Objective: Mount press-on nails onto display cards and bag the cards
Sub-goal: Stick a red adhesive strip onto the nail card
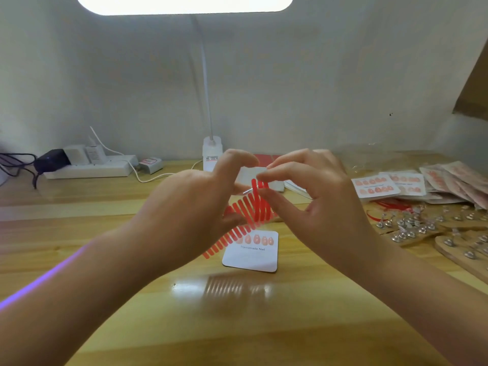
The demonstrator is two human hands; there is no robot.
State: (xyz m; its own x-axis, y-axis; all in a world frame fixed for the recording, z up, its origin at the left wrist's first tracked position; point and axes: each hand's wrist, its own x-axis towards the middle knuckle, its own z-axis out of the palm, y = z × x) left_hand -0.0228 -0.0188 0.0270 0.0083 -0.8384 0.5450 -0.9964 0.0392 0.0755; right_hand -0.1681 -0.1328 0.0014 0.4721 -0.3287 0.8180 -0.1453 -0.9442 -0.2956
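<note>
A clear sheet of red adhesive strips [247, 216] is held up above the wooden desk [105, 233], curling between both hands. My left hand [190, 204] grips the sheet from the left with thumb and fingers. My right hand [303, 196] pinches one red strip at the sheet's top edge between thumb and forefinger. Below the sheet lies a white display card [253, 256] printed "Handmade Nail", with a row of pink press-on nails along its top half; its left end is hidden by the sheet.
Bagged nail cards [412, 186] are piled at the right, with nails on small metal stands [412, 225] in front of them. A desk lamp base [212, 151] stands at the back centre. A power strip with plugs [87, 167] sits at the back left.
</note>
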